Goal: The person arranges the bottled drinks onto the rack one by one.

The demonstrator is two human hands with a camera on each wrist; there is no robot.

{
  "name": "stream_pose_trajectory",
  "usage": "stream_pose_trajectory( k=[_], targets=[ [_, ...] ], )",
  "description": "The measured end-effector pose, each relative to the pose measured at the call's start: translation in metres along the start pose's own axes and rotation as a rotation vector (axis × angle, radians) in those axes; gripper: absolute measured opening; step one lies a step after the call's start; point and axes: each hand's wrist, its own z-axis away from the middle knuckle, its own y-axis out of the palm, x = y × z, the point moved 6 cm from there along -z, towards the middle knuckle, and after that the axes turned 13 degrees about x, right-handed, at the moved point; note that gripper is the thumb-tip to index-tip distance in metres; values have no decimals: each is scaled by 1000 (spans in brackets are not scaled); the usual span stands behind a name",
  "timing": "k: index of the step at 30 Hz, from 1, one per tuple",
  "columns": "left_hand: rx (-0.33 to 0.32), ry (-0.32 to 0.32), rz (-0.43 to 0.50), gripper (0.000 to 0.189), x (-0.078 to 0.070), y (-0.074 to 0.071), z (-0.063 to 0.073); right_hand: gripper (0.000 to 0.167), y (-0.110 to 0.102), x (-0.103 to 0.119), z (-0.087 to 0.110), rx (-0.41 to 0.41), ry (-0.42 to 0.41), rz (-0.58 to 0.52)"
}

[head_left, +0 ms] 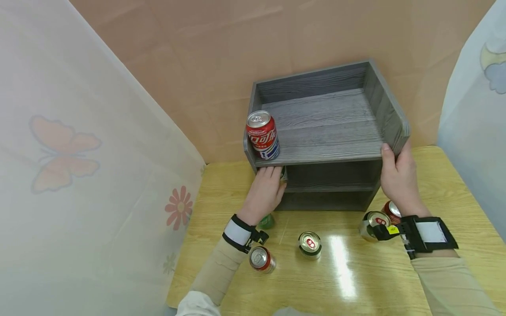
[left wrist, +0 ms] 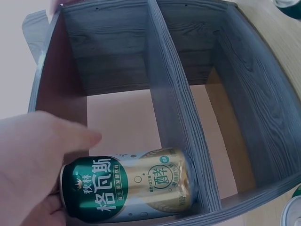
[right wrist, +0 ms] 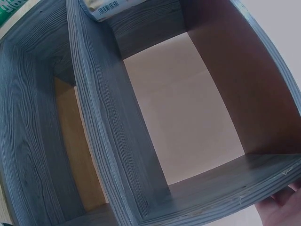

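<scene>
A green-and-gold drink can stands in the upper compartment beneath the top of a small grey wooden shelf, at its left end. My left hand is at that can: in the left wrist view its thumb lies apart from the can, and fingers lie by the can's lid, partly hidden. With thumb and fingers on either side, my right hand grips the shelf's right side panel near the front corner. A red cola can stands on the shelf's top at the left.
On the wooden table before the shelf stand a red can, a gold-topped can and a green object. Another gold-topped can and red can are near the right wrist. Printed curtains hang alongside.
</scene>
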Motion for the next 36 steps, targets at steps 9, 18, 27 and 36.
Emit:
stream_pose_trajectory(
  k=[9, 18, 27, 36],
  targets=[
    [27, 38, 116, 70, -1, -9, 17, 50, -1, 0, 1, 3, 0, -6],
    [77, 18, 289, 69, 5, -21, 35, 50, 0, 3, 2, 5, -3, -7],
    [-114, -14, 384, 25, 25, -39, 59, 49, 0, 1, 2, 7, -3, -11],
    [-113, -132, 403, 20, 52, -39, 76, 49, 0, 1, 1, 13, 0, -5]
  ],
)
